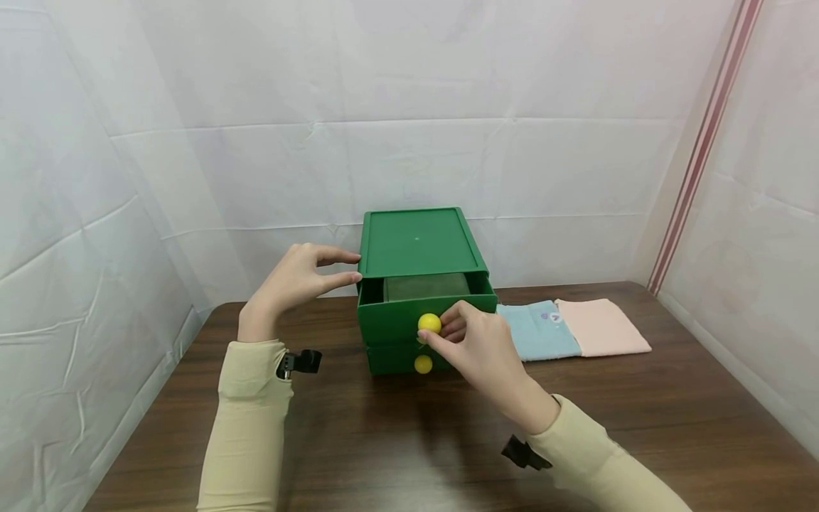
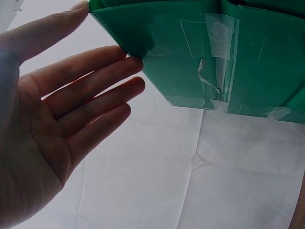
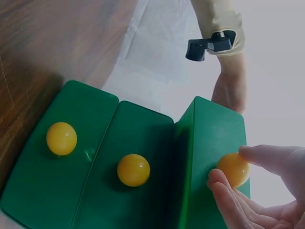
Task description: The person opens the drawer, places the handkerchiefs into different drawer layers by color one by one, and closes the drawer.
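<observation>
1. The right hand (image 1: 476,348) pinched the top yellow knob (image 1: 429,323); the top drawer (image 1: 425,307) of the green chest (image 1: 419,245) stood partly out.
2. The left hand (image 1: 296,279), fingers straight, braced the chest from its 9 o'clock side.
3. Judged next: a steady, straight pull or push along the drawer's slide.

Green plastic drawer unit (image 1: 417,245), upright on wooden surface (image 1: 397,434). Top drawer (image 1: 409,313) pulled partly out, dark green cloth (image 1: 426,286) inside. Round yellow knob (image 1: 429,323) on drawer front.
</observation>
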